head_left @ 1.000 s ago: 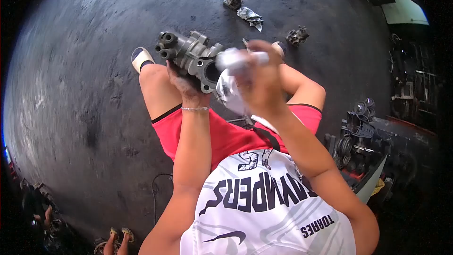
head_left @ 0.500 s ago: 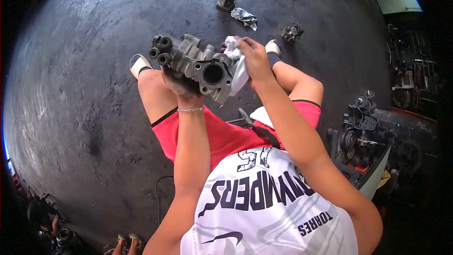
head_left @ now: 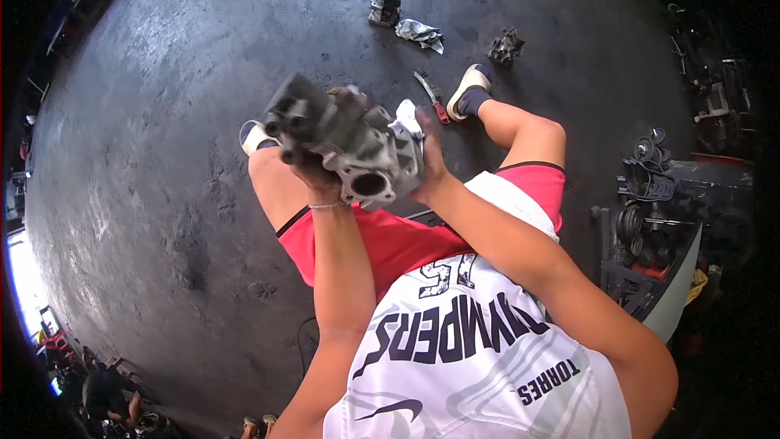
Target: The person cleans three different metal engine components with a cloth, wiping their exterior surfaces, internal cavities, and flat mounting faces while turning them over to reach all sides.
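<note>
A grey cast-metal valve body with several round ports is held up over my lap, blurred a little by motion. Its flange with a large round hole faces me. My left hand grips the port end from below, its fingers mostly hidden under the metal. On the other side my right hand presses a crumpled white rag against the valve body, fingers wrapped round that end.
On the dark floor ahead lie a red-handled tool, a stained cloth, a dark metal part and a smaller greasy part. A white cloth rests on my thigh. Metal parts crowd the right; another person is at lower left.
The valve body has come lower, and its port end is tilted differently. My right hand with the rag has moved down along its side. The red-handled tool now shows on the floor.
</note>
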The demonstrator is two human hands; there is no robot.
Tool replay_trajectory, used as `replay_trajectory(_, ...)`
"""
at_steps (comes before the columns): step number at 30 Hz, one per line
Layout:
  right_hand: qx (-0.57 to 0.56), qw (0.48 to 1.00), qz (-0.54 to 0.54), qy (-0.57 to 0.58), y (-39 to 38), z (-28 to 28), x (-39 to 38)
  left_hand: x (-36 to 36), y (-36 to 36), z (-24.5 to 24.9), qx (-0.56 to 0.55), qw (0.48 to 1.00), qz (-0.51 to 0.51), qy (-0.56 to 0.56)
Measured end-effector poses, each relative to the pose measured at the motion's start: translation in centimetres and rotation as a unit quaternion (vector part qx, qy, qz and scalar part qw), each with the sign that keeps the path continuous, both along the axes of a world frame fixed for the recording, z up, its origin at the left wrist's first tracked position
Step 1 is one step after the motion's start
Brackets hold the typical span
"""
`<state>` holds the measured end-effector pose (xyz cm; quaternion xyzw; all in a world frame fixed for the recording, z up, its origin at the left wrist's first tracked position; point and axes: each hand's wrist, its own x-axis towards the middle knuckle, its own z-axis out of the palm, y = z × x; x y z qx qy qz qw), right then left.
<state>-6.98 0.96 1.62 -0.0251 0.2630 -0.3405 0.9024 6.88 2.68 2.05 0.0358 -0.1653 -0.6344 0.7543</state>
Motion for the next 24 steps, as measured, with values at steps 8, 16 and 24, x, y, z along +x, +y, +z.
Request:
replay_trajectory(8, -0.013, 0.997, -0.072, 0.019, -0.9, -1.8, -3.5, -1.9, 1.0, 1.2, 0.118, 0.956, 0.171, -0.207)
replay_trajectory(16, -0.097, 0.949, -0.109, 0.280, -1.9, 4.3, -2.9, -2.6, -0.3, -3.0, 0.156, 0.988, 0.018, -0.005)
replay_trajectory(24, -0.494, 0.731, -0.099, 0.460, -2.1, 7.0, -2.3, -3.0, -1.7, -2.4, 0.220, 0.968, 0.024, -0.119)
